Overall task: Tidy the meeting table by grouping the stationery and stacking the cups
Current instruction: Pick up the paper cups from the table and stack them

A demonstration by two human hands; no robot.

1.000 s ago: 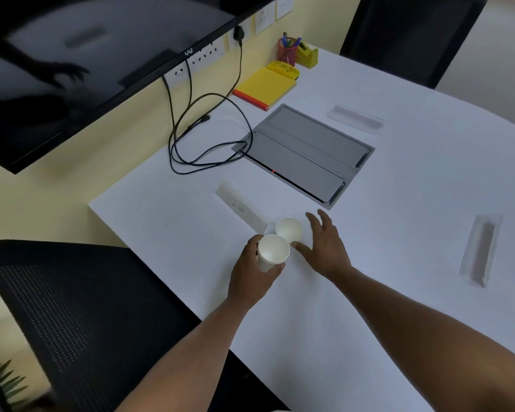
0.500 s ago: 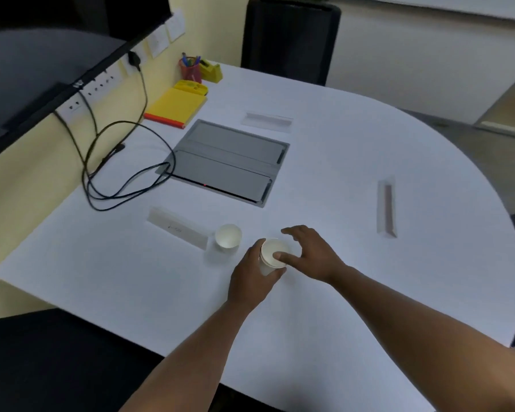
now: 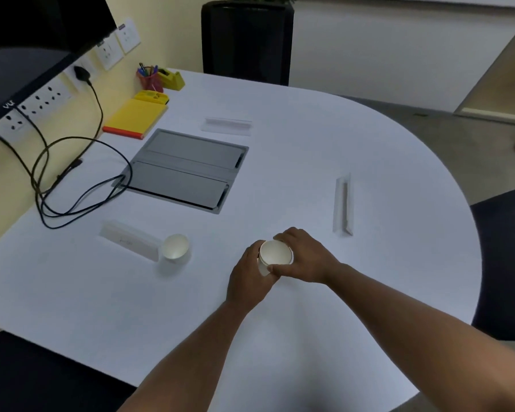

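A white paper cup (image 3: 275, 253) is held upright above the white table (image 3: 369, 162) between both hands. My left hand (image 3: 249, 278) grips its side from the near left. My right hand (image 3: 305, 257) curls round its rim from the right, thumb on the near edge. A second white paper cup (image 3: 175, 247) stands alone to the left, beside a clear name-plate holder (image 3: 130, 240). Stationery sits grouped at the far left: a red pen holder (image 3: 150, 78), a yellow tape dispenser (image 3: 171, 79), a yellow notebook (image 3: 136, 117) and a small yellow item (image 3: 152, 97).
A grey cable hatch (image 3: 185, 171) lies in the table's middle, with black cables (image 3: 72, 185) looping to wall sockets (image 3: 42, 96). Two more clear name-plate holders (image 3: 228, 126) (image 3: 343, 203) lie on the table. Black chairs stand at the far end (image 3: 246, 40) and the right (image 3: 506, 263).
The held cup has moved right, away from the second cup. My right hand left the second cup and now grips the held cup's rim. The camera view has swung to the right.
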